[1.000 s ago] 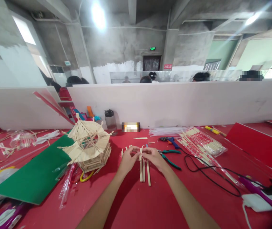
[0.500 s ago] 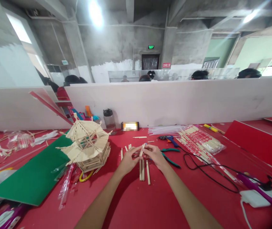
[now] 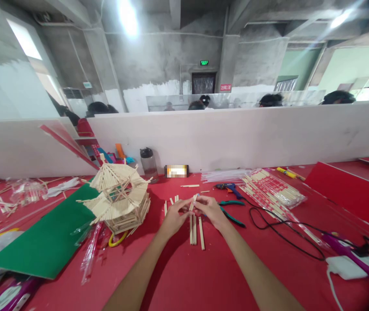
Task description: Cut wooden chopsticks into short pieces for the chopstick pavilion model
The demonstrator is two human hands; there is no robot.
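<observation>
My left hand and my right hand meet at mid-table, fingers pinched on short wooden sticks. How many sticks they hold is partly hidden behind the fingers. Just below lie loose wooden sticks on the red table. A few more short sticks stick out beyond my left hand. To the left stands a pavilion model built of thin sticks, with a tiered roof. Teal-handled pliers rest beside my right hand.
A blue glue gun with a black cord lies at right, near bundled sticks in plastic. A green board lies left. A bottle and a phone-like device stand by the white partition; people are beyond.
Both hands stay almost in place, still pinching the sticks, with only slight finger shifts. The whole view has moved very slightly.
</observation>
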